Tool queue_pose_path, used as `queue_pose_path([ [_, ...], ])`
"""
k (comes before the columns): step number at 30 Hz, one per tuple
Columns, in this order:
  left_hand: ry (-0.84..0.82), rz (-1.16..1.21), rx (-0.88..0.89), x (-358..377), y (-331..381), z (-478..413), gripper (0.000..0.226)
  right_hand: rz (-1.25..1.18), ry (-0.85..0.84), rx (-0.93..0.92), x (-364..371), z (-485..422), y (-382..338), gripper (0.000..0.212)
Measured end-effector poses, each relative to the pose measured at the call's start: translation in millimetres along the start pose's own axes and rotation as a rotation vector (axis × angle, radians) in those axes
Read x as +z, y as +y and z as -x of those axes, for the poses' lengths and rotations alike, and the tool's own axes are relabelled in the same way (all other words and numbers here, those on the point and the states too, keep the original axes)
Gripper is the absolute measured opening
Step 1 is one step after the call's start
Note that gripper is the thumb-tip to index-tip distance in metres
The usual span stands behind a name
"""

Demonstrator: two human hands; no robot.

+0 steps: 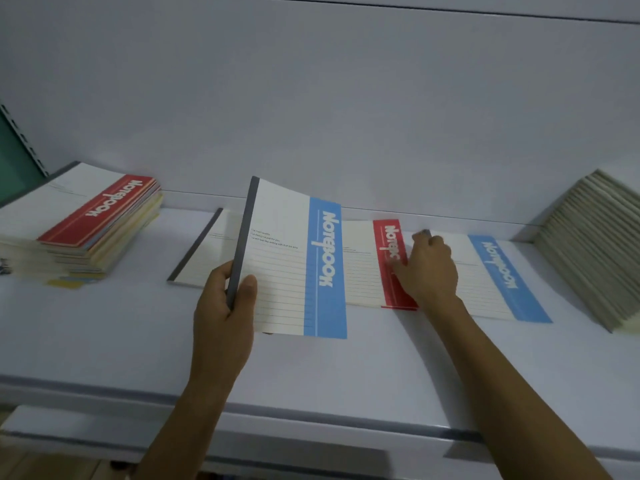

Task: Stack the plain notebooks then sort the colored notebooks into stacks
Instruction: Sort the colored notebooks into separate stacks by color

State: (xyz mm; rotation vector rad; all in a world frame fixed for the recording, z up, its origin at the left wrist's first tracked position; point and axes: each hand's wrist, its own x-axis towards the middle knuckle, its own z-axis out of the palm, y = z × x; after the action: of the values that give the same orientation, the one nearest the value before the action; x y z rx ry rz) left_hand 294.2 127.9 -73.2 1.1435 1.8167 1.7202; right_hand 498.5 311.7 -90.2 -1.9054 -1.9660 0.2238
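The left hand (221, 306) grasps a blue-banded notebook (294, 265) by its grey spine, thumb on the cover, holding it raised and tilted above the white shelf (311, 368) at centre. The right hand (429, 268), blurred, rests on a red-banded notebook (386, 237) lying flat at 3 o'clock of the raised one, with fingertips at the spine corner of a second blue-banded notebook (498, 271); whether it pinches anything cannot be determined. A mixed colored stack (93, 230) topped in red sits at 9 o'clock, and the plain notebooks (595, 251) lean at 3 o'clock.
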Motion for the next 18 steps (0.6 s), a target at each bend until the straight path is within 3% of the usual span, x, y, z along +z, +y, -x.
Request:
queue_pose_path([
  [2, 0.015, 0.012, 0.009, 10.6, 6.5, 2.9, 0.017, -0.106, 0.067, -0.063, -14.7, 5.4, 0.5, 0.054],
  [4, 0.001, 0.035, 0.031, 25.2, 12.9, 4.7, 0.015, -0.409, 0.019, -0.064, -37.0, 17.7, 3.1, 0.043],
  [6, -0.033, 0.060, 0.053, 45.8, 18.6, 5.9, 0.014, -0.772, -0.138, -0.036, -60.7, 44.0, 10.1, 0.037],
  [8, -0.078, 0.090, 0.053, 71.7, 23.9, 8.9, 0.017, -0.962, -0.335, -0.003, -75.9, 76.8, 23.2, 0.033],
  [10, -0.149, 0.121, 0.007, 99.3, 27.3, 14.5, 0.024, -0.943, -0.399, 0.002, -79.6, 99.1, 41.6, 0.044],
  [13, -0.354, 0.049, 0.028, 135.8, 27.3, 23.6, 0.032, -0.925, -0.201, 0.087, -83.5, 95.3, 79.7, 0.052],
  [18, -0.652, -0.293, 0.290, 189.9, 23.5, 19.9, 0.050, -0.718, 0.073, 0.141, -84.4, 52.1, 139.8, 0.052],
])
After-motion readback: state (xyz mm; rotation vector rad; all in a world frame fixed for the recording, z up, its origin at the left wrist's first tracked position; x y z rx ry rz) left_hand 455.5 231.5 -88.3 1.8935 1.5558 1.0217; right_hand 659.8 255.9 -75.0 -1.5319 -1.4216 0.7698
